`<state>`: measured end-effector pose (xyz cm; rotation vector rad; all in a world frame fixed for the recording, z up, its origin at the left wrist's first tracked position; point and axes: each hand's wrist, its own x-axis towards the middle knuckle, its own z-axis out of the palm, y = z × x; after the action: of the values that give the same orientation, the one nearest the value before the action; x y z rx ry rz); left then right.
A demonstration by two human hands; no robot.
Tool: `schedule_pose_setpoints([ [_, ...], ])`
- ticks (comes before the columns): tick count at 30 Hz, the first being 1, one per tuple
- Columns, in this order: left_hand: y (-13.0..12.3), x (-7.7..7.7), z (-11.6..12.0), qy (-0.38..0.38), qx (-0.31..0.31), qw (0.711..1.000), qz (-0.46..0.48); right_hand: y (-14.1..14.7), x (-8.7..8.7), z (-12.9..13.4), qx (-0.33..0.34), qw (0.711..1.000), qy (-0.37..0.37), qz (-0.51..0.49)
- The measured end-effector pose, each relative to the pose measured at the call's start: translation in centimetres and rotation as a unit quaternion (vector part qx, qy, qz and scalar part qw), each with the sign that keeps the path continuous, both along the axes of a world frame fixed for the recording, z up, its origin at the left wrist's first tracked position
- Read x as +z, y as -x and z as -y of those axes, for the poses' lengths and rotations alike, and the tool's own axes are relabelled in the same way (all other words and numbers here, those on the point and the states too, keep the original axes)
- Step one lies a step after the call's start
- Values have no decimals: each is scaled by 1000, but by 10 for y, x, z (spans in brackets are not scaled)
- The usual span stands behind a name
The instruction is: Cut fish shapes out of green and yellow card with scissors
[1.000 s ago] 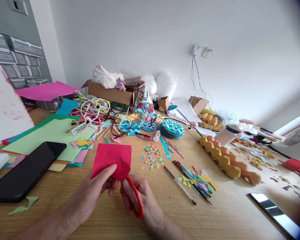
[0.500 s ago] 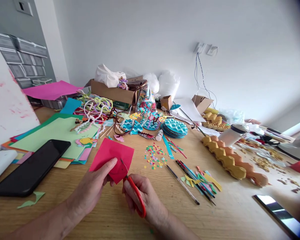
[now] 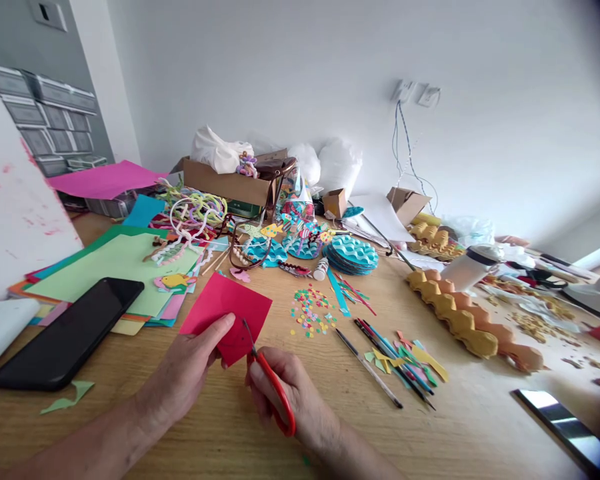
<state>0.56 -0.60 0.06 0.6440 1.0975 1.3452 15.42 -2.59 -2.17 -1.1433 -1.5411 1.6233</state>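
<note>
A red square of paper (image 3: pixel 215 301) is pinched in my left hand (image 3: pixel 193 357), the thumb lying on top and the fingers beneath. Faint drawn marks show on its lower right part. Red-handled scissors (image 3: pixel 276 390) are gripped in my right hand (image 3: pixel 290 393), and their blades overlap the paper's right side. Whether the blades are fully closed is hard to make out. Left of my hands lies a black phone (image 3: pixel 73 333), with a green paper scrap (image 3: pixel 69 399) below it.
Coloured paper sheets (image 3: pixel 105 267) lie at the left. Round confetti (image 3: pixel 313 312), pens and pencils (image 3: pixel 390 360), blue wavy discs (image 3: pixel 353 255) and egg-carton strips (image 3: pixel 450 317) spread rightwards. Another dark device (image 3: pixel 563 427) is at the lower right, and a cardboard box (image 3: pixel 225 181) stands behind.
The view has shifted slightly. The scissor blades look nearer together over the red paper, while both hands keep almost the same pose.
</note>
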Motion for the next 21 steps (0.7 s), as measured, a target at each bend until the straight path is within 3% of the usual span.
schedule_pose_setpoints([
  [6, 8, 2, -9, -20, 33, 999, -6, -3, 6, -4, 54, 998, 24, -6],
  [10, 15, 4, -20, -29, 72, 997, -8, -14, 14, -11, 102, 993, 47, 23],
  [13, 19, 4, -26, -46, 82, 995, -30, -25, 20, -16, 122, 990, 74, -9],
  [17, 21, -2, -26, -51, 34, 994, -91, -32, 24, -18, 132, 988, 55, -56],
  [21, 19, -4, -19, -54, -41, 992, -106, -28, 21, -18, 116, 992, 38, 18],
])
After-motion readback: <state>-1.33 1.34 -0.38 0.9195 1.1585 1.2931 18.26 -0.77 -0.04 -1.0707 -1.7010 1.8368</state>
